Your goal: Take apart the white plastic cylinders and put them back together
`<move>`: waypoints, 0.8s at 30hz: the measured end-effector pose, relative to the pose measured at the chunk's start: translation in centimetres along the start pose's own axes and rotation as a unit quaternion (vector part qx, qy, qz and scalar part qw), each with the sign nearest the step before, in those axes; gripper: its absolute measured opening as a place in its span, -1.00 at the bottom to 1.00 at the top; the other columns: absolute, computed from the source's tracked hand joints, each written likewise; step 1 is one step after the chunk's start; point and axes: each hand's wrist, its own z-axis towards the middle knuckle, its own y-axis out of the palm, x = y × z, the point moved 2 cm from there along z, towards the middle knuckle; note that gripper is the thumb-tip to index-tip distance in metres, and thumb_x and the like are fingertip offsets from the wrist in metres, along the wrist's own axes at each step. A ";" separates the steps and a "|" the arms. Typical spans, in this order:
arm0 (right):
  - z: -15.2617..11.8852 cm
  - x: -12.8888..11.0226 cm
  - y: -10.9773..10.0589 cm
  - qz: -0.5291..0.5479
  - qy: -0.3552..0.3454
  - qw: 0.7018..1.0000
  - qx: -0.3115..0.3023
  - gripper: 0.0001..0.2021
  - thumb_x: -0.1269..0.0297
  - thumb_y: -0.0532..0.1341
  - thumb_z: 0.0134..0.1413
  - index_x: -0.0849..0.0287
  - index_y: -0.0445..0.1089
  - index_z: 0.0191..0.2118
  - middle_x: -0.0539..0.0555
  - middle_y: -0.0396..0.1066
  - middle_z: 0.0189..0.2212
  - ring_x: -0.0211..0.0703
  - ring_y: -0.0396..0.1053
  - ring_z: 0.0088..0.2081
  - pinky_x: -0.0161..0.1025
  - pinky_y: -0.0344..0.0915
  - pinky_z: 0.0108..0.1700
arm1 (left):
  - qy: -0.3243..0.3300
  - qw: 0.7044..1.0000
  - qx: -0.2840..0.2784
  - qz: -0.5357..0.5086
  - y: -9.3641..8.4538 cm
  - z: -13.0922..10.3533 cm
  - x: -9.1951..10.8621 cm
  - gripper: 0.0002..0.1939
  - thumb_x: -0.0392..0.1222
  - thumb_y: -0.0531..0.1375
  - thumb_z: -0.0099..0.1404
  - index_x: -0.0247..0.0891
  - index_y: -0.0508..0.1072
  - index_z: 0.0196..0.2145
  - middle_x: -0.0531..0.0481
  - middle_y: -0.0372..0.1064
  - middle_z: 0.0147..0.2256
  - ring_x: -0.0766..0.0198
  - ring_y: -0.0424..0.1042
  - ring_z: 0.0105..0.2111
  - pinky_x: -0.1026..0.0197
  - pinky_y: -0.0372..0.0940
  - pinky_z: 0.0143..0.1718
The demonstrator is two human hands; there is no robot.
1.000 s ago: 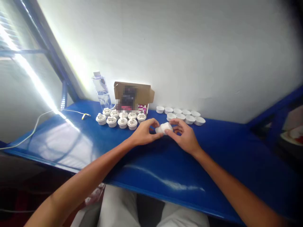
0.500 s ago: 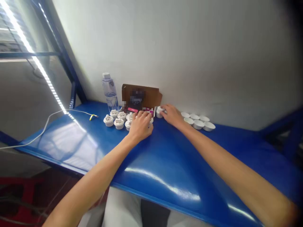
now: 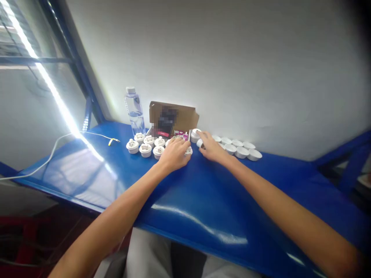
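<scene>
My left hand (image 3: 174, 153) lies over the right end of a cluster of white round fittings (image 3: 145, 150) with raised tops. Its thumb and index finger curve around one white fitting (image 3: 188, 151); the other fingertips are partly hidden. To its right, my right hand (image 3: 212, 147) has its thumb and fingers bent around a small white cup (image 3: 199, 143), mostly covered by the hand. Just behind these fingers, another white round fitting (image 3: 195, 135) stands upright. Several open white cups (image 3: 242, 152) are lined up in rows to the right of this hand.
Behind the fittings stands an open cardboard box (image 3: 188, 117) with dark and pink packets in it. A clear water bottle (image 3: 135, 114) is left of it. A white cable (image 3: 55, 148) crosses the left of the blue table (image 3: 197, 204), which meets a wall at the back.
My right hand has let go of the white fitting by the box and come nearer, onto a white cup. My left hand has shifted slightly right along the fittings.
</scene>
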 end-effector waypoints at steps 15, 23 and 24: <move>-7.4 -1.3 -1.3 0.107 0.060 0.992 -0.004 -0.54 0.23 0.31 0.06 0.12 0.42 0.12 0.15 0.50 -0.03 -0.02 0.48 -0.16 -0.08 0.39 -0.01 | 0.006 0.997 -0.030 -0.065 0.3 -0.6 1.7 -0.71 -0.13 0.13 0.37 -0.22 0.36 0.02 -0.17 0.46 -0.06 0.05 0.49 -0.11 0.09 0.34 -0.12; 0.6 -0.6 0.5 -0.013 0.075 0.996 -0.045 -0.48 0.09 0.28 0.17 0.17 0.39 0.21 0.26 0.49 0.04 0.14 0.44 0.04 -0.13 0.33 0.04 | 0.009 0.996 -0.033 -0.077 0.3 -0.7 1.7 -0.76 -0.13 0.13 0.38 -0.21 0.37 -0.02 -0.15 0.44 -0.09 0.07 0.48 -0.13 0.10 0.35 -0.13; 1.2 -0.5 0.6 -0.016 0.076 0.996 -0.047 -0.47 0.09 0.28 0.16 0.19 0.39 0.21 0.27 0.50 0.03 0.15 0.45 0.03 -0.13 0.34 0.03 | 0.008 0.997 -0.035 -0.075 0.4 -0.7 1.8 -0.76 -0.13 0.12 0.38 -0.21 0.36 -0.02 -0.16 0.43 -0.08 0.06 0.48 -0.13 0.09 0.35 -0.12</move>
